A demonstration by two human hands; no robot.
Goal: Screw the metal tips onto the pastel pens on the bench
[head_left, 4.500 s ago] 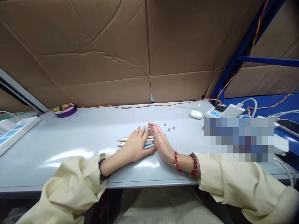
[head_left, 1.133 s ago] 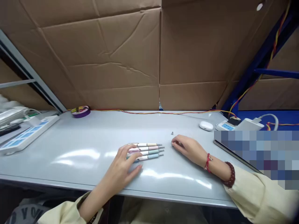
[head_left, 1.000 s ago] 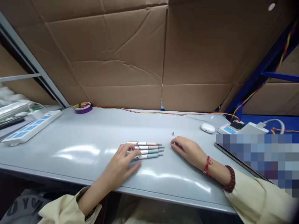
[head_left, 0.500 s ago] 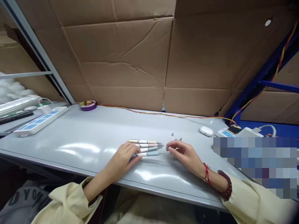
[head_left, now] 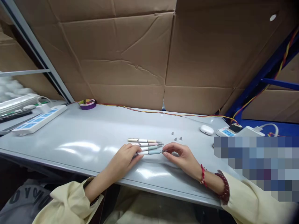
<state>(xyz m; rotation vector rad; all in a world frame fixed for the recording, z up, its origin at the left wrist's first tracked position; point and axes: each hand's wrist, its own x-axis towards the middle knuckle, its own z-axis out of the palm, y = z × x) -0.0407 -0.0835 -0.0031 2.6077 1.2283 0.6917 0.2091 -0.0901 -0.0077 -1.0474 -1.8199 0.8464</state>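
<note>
My left hand (head_left: 125, 159) rests on the table, thumb and fingers closed round the rear of a white pen with a pale blue grip (head_left: 153, 152). At the pen's front end, the thumb and forefinger of my right hand (head_left: 181, 156) pinch a small metal pen tip (head_left: 164, 151). It meets the pen; whether it is seated I cannot tell. Just beyond lie a pen with a green grip (head_left: 151, 148), one with a pink grip (head_left: 149, 144) and one with a cream grip (head_left: 143, 141), thin points bare. Several small grey cone tips (head_left: 175, 139) lie beyond my right hand.
A purple-edged roll of tape (head_left: 87, 105) sits at the back left, near a white power strip (head_left: 39, 121). A white earbud case (head_left: 206, 130) and another power strip (head_left: 224, 132) are at the right. Red and yellow wires (head_left: 140, 110) run along the cardboard (head_left: 123, 65).
My right hand has moved slightly left and down, bringing the metal tip onto the blue-grip pen's front end. The loose tips beyond are now uncovered. My left hand has barely shifted.
</note>
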